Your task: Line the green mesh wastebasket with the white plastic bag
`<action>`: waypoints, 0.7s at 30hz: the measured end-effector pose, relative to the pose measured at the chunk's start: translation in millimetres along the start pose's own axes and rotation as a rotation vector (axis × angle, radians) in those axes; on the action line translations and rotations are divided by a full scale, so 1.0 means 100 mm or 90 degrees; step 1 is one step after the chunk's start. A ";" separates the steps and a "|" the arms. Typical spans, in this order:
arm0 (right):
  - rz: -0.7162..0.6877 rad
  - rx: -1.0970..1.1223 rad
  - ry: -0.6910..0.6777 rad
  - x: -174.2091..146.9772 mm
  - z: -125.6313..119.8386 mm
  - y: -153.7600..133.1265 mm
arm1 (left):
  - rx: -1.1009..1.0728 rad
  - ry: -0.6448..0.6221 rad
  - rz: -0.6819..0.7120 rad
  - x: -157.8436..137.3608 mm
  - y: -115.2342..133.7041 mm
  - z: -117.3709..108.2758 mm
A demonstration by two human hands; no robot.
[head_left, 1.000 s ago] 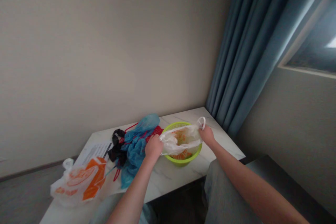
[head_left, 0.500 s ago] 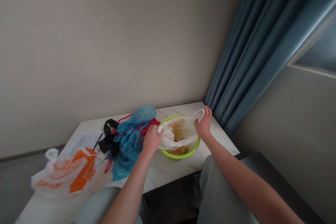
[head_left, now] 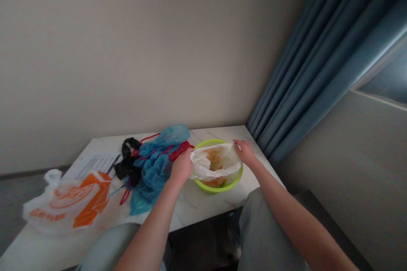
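A white plastic bag [head_left: 203,170] with orange print is stretched between my two hands, its mouth open toward me. My left hand [head_left: 182,167] is closed on the bag's left edge. On the opposite edge, my right hand [head_left: 244,151] pinches the plastic near the rim. Beneath the bag stands a lime-green basket [head_left: 218,189], partly covered by it; what lies under the plastic is hidden. Just left of my left hand lies a heap of crumpled blue plastic bags [head_left: 155,169], with a red bag [head_left: 180,150] beside my knuckles.
Black bags [head_left: 127,169] lie against the blue heap. A white-and-orange bag [head_left: 68,203] rests at the table's left, by a printed sheet [head_left: 95,165]. The marble-patterned table [head_left: 190,211] meets the wall behind; a blue curtain [head_left: 305,67] hangs at the right.
My right hand has shifted from the bag's handle loop down onto its edge, and the loop no longer stands up. The view has turned slightly, and the bag mouth is pulled wider.
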State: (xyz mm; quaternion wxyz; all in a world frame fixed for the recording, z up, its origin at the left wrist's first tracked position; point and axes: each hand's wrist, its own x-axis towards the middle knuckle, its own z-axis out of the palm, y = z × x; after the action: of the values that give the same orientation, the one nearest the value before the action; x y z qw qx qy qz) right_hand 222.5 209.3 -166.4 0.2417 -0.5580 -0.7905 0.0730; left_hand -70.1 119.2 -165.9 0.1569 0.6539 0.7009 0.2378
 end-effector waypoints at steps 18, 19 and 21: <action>0.238 0.412 -0.128 0.24 0.21 0.19 | -0.096 0.110 -0.093 0.34 -0.14 0.15; 0.238 0.442 -0.128 0.26 0.24 0.19 | -0.104 0.120 -0.095 0.35 -0.14 0.16; 0.241 0.494 -0.112 0.31 0.27 0.19 | -0.109 0.135 -0.095 0.35 -0.14 0.17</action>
State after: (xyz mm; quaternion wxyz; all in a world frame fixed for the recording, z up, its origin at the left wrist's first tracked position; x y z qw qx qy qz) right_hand 217.4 248.9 -188.0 0.3478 -0.5526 -0.6057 0.4549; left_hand -76.0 155.7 -184.6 0.1544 0.5554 0.7372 0.3524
